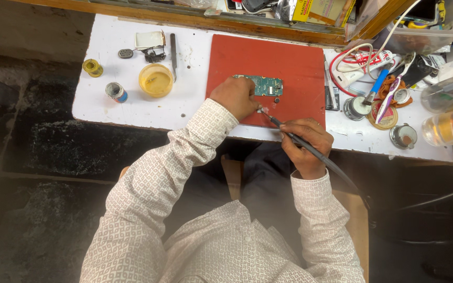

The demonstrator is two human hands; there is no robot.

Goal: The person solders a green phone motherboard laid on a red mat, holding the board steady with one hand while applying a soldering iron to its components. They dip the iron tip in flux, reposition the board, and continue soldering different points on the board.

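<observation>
Gripping soldering iron (310, 149) in right fingers (302, 137) | red mat (289, 68) | white bench (132, 105) | left unclear

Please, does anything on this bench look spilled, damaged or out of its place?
Nothing looks spilled or broken. The green circuit board lies flat on the red mat. Only the right end of the white bench is crowded with tools and cables.

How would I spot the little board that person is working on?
Find the red mat in the middle of the white bench. The circuit board lies on it, near its lower left part, just beyond the left hand. It is the only green, flat rectangle there; the jars and tins around the mat are round.
</observation>
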